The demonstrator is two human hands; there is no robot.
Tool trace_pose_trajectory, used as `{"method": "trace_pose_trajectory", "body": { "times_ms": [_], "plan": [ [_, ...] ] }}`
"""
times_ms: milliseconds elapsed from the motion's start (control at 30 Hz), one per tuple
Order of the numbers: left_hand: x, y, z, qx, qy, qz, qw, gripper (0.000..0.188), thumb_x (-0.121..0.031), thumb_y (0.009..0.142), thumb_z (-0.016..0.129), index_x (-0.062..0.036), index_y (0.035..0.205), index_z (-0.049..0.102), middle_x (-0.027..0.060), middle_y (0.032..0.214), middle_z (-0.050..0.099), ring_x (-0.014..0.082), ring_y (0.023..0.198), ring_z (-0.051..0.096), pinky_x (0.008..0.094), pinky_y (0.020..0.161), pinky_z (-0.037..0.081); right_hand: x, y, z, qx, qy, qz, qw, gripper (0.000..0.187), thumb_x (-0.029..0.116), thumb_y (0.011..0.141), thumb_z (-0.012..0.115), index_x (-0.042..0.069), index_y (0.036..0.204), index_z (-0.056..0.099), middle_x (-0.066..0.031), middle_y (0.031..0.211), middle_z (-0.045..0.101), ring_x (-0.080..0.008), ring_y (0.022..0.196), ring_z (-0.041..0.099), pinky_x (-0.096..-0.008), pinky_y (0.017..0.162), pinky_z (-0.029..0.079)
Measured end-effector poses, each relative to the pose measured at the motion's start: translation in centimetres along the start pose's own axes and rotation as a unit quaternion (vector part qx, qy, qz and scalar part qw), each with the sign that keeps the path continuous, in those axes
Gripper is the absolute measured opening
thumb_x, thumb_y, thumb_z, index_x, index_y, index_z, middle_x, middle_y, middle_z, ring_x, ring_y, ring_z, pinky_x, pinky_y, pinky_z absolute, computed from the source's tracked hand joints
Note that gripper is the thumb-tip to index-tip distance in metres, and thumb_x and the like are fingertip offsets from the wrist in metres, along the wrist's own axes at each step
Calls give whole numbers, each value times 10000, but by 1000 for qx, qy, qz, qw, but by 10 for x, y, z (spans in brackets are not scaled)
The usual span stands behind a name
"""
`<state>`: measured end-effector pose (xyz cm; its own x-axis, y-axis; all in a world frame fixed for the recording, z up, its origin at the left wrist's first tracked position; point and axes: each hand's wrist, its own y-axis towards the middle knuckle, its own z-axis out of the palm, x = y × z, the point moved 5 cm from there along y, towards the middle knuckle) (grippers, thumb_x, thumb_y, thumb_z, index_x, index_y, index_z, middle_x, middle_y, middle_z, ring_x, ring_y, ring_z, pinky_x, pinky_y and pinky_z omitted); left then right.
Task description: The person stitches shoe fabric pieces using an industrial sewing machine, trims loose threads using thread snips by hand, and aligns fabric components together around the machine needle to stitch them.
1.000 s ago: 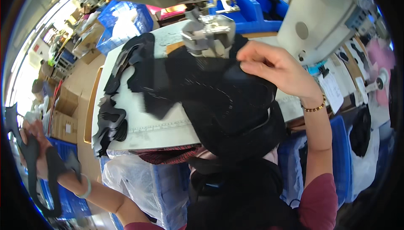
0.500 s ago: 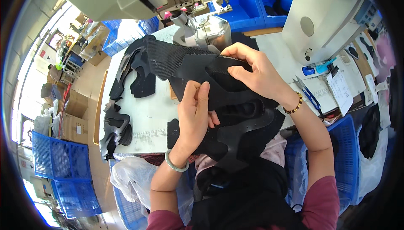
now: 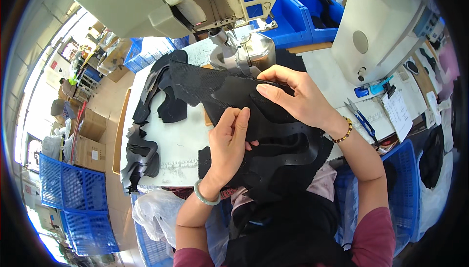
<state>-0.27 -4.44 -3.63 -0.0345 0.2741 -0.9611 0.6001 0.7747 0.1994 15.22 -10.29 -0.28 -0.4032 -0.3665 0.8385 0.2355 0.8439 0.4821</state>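
A black shoe upper (image 3: 229, 86), partly mesh with smooth overlays, stretches from the sewing machine's post down toward my lap. My left hand (image 3: 228, 142) pinches its near part, thumb against curled index finger, with other fingertips showing through an opening. My right hand (image 3: 303, 98) grips the far right edge between thumb and fingers, close beside the metal post (image 3: 244, 54) of the sewing machine (image 3: 205, 3). Another curved black overlay (image 3: 288, 144) with small holes lies at the near end, between my forearms. Where the material folds under my hands is hidden.
Stacked black cut pieces (image 3: 141, 154) run along the table's left side. Blue scissors (image 3: 361, 120) and a written sheet (image 3: 396, 110) lie at right. Blue bins (image 3: 293, 17) stand behind the machine; blue crates (image 3: 73, 184) and cardboard boxes (image 3: 90, 154) are on the floor.
The whole view has shifted, so the machine and table sit lower in it. My right thumb has come down onto the upper, which is now folded flatter; my left hand keeps its pinch.
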Motion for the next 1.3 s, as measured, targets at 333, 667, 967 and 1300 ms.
{"method": "trace_pose_trajectory", "body": {
  "times_ms": [333,667,967,1300],
  "plan": [
    [-129,-15,-30,-3,360,375,854,534,-102,683,815,-30,1131,534,101,976,590,233,834,583,310,730,469,85,-8,-17,101,-79,-115,985,126,101,841,659,1,914,636,-77,740,616,-177,648,564,-287,580,417],
    [-59,19,-39,-18,75,112,991,181,-27,835,659,-2,1007,611,55,866,667,62,764,584,202,676,450,75,-60,-21,-158,-297,-145,930,260,149,772,733,31,972,617,-98,966,604,-297,821,590,-377,688,465],
    [-29,4,-18,-54,-132,46,989,209,-30,876,642,42,1055,562,78,947,664,90,899,595,211,792,470,-7,-90,17,-160,346,135,914,189,117,939,571,2,1017,444,-96,859,559,-161,627,632,-266,511,531],
    [-23,6,-17,-98,92,118,984,264,-180,897,651,36,1014,551,25,797,628,64,743,531,203,739,425,-16,-79,19,-212,283,31,935,229,9,898,595,0,1050,425,-103,907,536,-167,691,656,-251,588,560]
  ]
}}
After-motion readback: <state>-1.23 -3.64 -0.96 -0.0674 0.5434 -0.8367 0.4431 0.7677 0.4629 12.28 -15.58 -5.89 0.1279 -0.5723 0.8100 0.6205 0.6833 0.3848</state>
